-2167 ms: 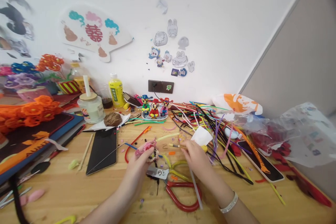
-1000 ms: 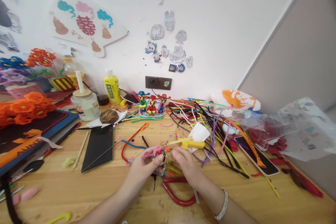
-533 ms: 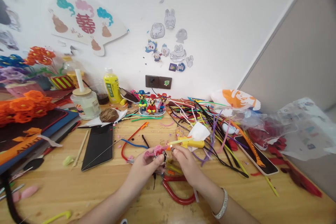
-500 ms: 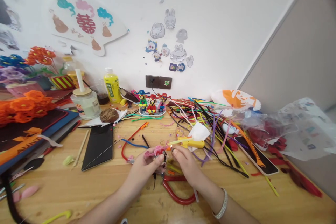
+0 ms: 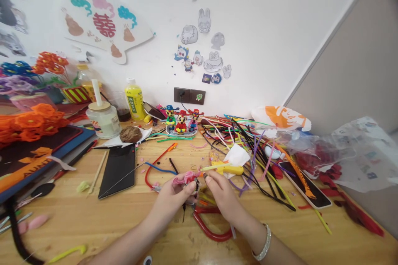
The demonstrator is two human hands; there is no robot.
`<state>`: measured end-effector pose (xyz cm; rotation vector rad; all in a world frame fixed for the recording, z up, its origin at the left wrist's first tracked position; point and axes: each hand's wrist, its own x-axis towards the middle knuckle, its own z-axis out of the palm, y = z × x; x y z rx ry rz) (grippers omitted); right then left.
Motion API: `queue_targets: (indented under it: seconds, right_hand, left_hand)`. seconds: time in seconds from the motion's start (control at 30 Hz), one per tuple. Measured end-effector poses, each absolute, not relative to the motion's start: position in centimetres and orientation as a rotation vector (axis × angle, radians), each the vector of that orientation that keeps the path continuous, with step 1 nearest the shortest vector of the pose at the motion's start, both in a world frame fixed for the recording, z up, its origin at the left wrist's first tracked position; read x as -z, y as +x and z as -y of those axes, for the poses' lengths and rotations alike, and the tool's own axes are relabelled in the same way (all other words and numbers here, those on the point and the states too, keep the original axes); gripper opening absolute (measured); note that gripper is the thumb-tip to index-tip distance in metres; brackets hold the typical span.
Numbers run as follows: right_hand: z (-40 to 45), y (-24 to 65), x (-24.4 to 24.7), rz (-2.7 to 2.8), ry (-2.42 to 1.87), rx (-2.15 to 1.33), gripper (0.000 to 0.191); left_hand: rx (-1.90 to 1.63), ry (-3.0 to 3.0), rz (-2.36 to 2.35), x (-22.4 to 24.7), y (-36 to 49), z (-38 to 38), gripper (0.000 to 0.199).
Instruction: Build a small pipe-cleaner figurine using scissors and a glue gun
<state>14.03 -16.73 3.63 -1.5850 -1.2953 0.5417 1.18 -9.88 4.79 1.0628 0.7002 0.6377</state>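
A small pink figure [image 5: 186, 177] with dark and white parts is in my left hand [image 5: 178, 192], its fingers closed around the lower part. My right hand [image 5: 219, 190] is just right of it, thumb and fingertips pinched together. A tiny dark spot shows at those fingertips, too small to name. Just beyond the right fingers lies a yellow glue gun [image 5: 231, 169] on the table. Under the hands are red-handled scissors [image 5: 211, 232], their blades mostly hidden. Three finished-looking figures [image 5: 181, 122] in hats stand on a small tray behind.
Pipe cleaners in many colours [image 5: 248, 145] are heaped at right, near a phone [image 5: 306, 184]. A black tablet [image 5: 118, 172], a candle jar [image 5: 104, 122] and a yellow bottle [image 5: 134, 99] stand or lie at left. Plastic bags [image 5: 357, 153] cover the far right.
The view has shifted slightly, so the scene sits a little further right. Both hands keep nearly the same pose, with the pink figure still in the left.
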Motion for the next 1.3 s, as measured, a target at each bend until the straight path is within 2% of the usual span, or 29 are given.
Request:
queue_targets:
  seconds: [0.4,0.83,1.3]
  right_hand:
    - [16.74,14.09,-3.66,1.304,-1.602,-0.5,0.021]
    - [16.76,13.99,-3.68,1.302,-1.636,-0.516,0.024]
    - [16.75,14.12,-3.58,1.312,-1.637,-0.483,0.027]
  left_hand:
    - [-0.641,1.099,-0.666,-4.11,1.32,9.66,0.034]
    - [-0.645,1.09,-0.635,-4.2,1.29,9.75,0.028]
    - [-0.64,1.07,-0.659,-4.5,1.27,9.91,0.031]
